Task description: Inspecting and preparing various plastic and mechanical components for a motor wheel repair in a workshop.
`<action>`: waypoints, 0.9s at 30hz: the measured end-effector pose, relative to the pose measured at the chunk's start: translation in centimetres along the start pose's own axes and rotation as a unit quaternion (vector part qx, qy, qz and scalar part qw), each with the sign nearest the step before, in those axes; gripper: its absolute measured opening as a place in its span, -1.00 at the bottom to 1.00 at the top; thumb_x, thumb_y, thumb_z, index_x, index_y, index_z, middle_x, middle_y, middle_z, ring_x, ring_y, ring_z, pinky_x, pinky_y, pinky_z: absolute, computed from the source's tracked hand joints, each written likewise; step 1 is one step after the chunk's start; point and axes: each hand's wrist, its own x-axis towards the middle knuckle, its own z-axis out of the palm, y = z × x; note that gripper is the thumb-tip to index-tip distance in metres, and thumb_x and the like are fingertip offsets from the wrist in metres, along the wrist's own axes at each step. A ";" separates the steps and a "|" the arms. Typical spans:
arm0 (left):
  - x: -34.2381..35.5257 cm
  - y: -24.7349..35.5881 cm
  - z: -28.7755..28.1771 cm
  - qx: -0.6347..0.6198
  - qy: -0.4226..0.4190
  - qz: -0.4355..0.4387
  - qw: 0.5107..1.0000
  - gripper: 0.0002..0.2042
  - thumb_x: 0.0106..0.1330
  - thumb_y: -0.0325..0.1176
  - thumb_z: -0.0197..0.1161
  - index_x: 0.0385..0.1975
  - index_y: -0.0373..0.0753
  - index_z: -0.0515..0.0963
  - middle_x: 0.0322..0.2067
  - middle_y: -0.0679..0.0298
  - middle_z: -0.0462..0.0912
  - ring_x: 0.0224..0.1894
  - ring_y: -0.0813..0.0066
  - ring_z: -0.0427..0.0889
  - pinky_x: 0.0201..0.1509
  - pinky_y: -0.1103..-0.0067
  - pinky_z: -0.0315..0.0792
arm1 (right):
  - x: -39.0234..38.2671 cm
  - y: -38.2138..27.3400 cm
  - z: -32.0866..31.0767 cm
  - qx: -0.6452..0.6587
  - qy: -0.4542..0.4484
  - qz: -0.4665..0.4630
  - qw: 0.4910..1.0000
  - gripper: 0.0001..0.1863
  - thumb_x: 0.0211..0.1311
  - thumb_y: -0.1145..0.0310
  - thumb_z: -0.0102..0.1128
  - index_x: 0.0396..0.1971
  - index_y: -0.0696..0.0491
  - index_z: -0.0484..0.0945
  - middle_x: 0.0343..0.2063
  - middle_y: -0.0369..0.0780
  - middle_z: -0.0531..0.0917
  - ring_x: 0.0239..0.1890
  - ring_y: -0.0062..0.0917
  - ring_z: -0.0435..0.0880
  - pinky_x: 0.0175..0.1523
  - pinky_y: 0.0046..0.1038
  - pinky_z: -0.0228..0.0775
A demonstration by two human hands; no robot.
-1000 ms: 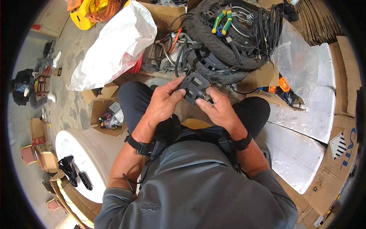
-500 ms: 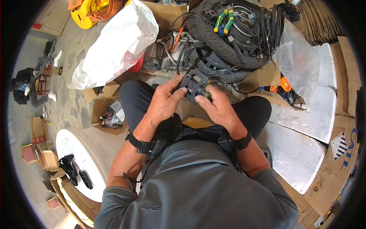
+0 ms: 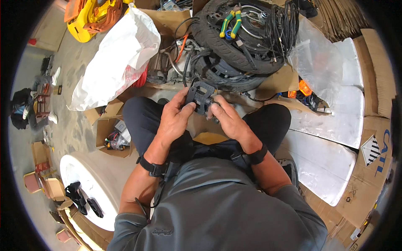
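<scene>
In front of my knees, both hands hold a small black framed part that looks like a bicycle pedal (image 3: 201, 95), with square cut-outs. My left hand (image 3: 173, 117) closes on its left side, the thumb pressed against the near face. My right hand (image 3: 229, 120) pinches a stub at its right side with thumb and fingers; the fingertips are partly hidden. Beyond the part lie stacked black tyres and wheels (image 3: 217, 48). Green-and-yellow pliers (image 3: 231, 24) rest on top of them, next to a bundle of black cables (image 3: 281, 35).
At the left are a white plastic sack (image 3: 113, 60), an open carton of small parts (image 3: 109, 136) and a round white drum (image 3: 75, 165) with black straps on it. White foam slabs (image 3: 314, 163) and cardboard lie at the right. A person (image 3: 25, 104) sits far left.
The view has shifted slightly, so the surroundings sit a little further left. Both hands keep hold of the black pedal, which has tilted slightly.
</scene>
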 end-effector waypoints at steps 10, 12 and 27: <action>1.2 -1.4 -0.3 -0.071 -0.002 -0.007 0.997 -0.70 0.32 -0.57 0.11 0.05 -0.41 0.45 -0.19 0.27 0.62 -0.16 0.59 0.57 -0.06 0.64 0.42 | 0.3 2.8 -0.4 0.205 0.052 0.036 0.977 -0.68 0.44 0.15 -0.13 -0.18 0.13 0.43 -0.48 -0.30 0.51 -0.44 -0.66 0.43 -0.28 -0.56 0.26; 2.1 -0.9 -0.3 -0.097 -0.009 -0.023 0.995 -0.71 0.32 -0.56 0.11 0.04 -0.40 0.46 -0.22 0.27 0.63 -0.20 0.57 0.59 -0.11 0.64 0.44 | 0.1 3.3 -0.5 0.311 0.121 0.062 0.941 -0.66 0.44 0.10 -0.12 -0.15 0.09 0.44 -0.50 -0.30 0.54 -0.47 -0.68 0.43 -0.35 -0.60 0.20; 6.0 1.4 3.1 -0.174 -0.033 -0.098 0.979 -0.68 0.34 -0.48 0.15 0.06 -0.43 0.40 -0.29 0.26 0.62 -0.38 0.54 0.61 -0.27 0.59 0.55 | 0.2 3.9 -3.8 0.239 0.109 0.066 0.963 -0.64 0.40 0.15 0.03 -0.08 0.17 0.46 -0.48 -0.33 0.50 -0.42 -0.65 0.47 -0.24 -0.53 0.35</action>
